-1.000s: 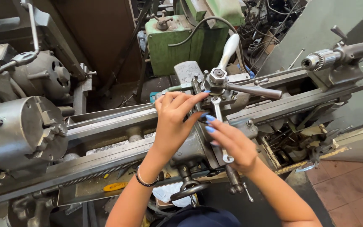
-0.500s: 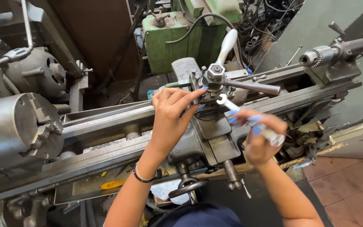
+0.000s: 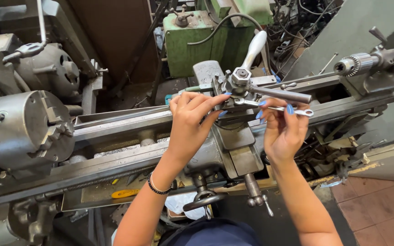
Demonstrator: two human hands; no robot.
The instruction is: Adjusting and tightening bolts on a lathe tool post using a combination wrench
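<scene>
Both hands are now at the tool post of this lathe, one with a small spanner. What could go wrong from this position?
1. The spanner in the right hand is thin; it may slip off the tool post and knock the knuckles.
2. The left hand rests beside the fitting, so it could be pinched.

One lathe (image 3: 115, 132), one spanner (image 3: 274, 107), two hands, one chuck (image 3: 28, 123), one bracelet (image 3: 157, 187)

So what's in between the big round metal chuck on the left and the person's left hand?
In the head view, between the round grey metal chuck and the left hand run the long grey steel bed rails of the lathe, with nothing resting on them.
</scene>
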